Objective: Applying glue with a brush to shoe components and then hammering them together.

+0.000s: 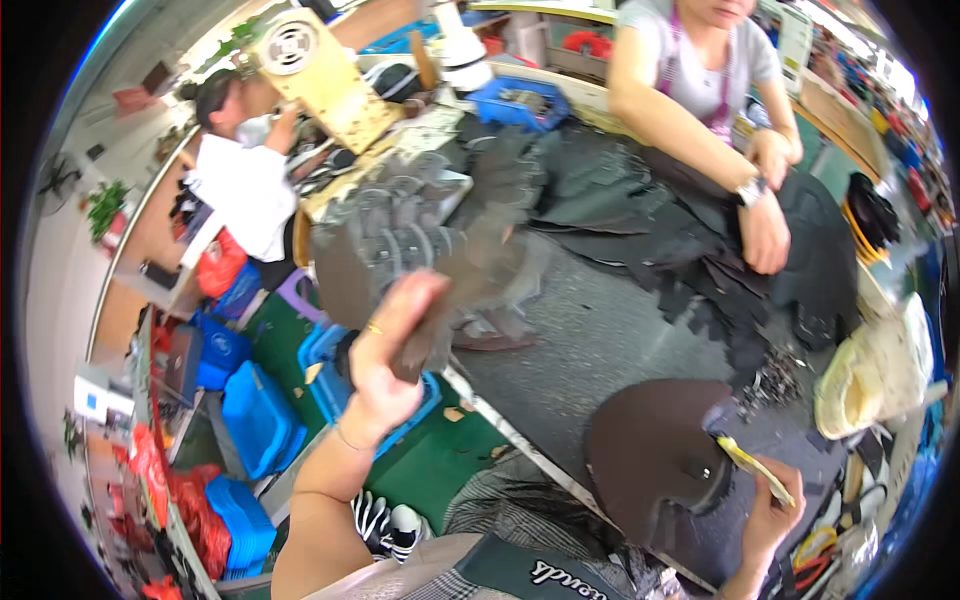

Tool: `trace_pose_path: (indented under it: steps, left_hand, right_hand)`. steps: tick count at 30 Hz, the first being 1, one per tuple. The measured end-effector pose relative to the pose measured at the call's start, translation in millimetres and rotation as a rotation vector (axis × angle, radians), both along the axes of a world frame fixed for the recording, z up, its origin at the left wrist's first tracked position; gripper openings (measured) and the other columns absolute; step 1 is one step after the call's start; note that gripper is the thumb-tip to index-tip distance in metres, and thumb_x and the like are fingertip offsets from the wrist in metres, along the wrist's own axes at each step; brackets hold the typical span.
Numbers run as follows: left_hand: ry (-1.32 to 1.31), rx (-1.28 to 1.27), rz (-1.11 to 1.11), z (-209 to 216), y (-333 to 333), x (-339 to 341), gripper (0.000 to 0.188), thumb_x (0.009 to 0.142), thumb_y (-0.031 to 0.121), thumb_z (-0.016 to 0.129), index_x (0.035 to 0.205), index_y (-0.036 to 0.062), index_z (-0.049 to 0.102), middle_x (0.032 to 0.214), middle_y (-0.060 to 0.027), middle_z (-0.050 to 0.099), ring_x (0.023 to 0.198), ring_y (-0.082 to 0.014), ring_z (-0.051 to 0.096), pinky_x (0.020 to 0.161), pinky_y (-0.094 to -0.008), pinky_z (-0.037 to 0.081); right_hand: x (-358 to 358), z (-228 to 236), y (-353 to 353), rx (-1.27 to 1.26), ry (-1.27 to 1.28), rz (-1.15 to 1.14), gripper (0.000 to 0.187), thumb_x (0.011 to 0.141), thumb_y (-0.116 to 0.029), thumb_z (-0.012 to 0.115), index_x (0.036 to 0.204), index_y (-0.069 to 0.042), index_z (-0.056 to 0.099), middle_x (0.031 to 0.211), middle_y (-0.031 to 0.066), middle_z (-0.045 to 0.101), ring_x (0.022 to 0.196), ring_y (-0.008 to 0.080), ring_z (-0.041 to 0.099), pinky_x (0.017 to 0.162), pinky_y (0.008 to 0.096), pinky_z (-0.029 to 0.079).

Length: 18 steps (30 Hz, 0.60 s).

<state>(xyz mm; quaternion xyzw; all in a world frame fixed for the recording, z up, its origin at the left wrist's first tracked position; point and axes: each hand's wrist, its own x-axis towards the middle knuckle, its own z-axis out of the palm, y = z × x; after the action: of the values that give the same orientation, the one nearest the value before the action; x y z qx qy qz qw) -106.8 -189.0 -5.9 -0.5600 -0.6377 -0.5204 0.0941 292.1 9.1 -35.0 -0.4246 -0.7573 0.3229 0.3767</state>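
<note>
My left hand is raised over the table's left edge, smeared by motion. A dark brown piece of sheet material, also blurred, is gripped between its thumb and fingers. Close to the front right edge, my right hand is closed around a slim yellow tool; its exact kind is not clear. The tool's tip points at a curved dark brown piece lying flat on the grey table. Beyond my left hand, grey-brown cut pieces lie heaped, partly blurred.
Across the table a co-worker's hand rests on black sheet pieces. Dark scraps lie right of centre, near a whitish bag. A blue tray stands at the back. Blue bins are on the left, over green floor.
</note>
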Motion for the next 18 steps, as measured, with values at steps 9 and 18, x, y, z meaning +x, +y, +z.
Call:
trace_pose_path:
  steps: [9, 18]
  left_hand:
    - [0.422, -0.46, 0.655, -29.4, -122.4, -142.2, 0.063, 0.072, -0.016, 0.048, 0.126, 0.0125, 0.062, 0.139, -0.009, 0.052, 0.136, -0.032, 0.04, 0.117, -0.0492, 0.021]
    - [0.234, -0.591, 0.539, -52.6, -117.4, -134.2, 0.084, 0.058, 0.002, 0.078, 0.136, 0.0132, 0.05, 0.143, -0.0114, 0.047, 0.138, -0.0316, 0.037, 0.116, -0.047, 0.025]
  right_hand:
    - [12.4, -26.4, 20.4, -0.167, 0.102, 0.028, 0.005, 0.091, -0.001, 0.06, 0.096, 0.001, 0.06, 0.095, 0.0057, 0.062, 0.088, 0.0109, 0.056, 0.081, 0.0236, 0.045]
    - [11.9, -26.4, 19.8, -0.134, 0.071, 0.021, 0.005, 0.092, -0.002, 0.059, 0.096, 0.001, 0.06, 0.094, 0.0051, 0.06, 0.086, 0.0103, 0.055, 0.079, 0.0226, 0.044]
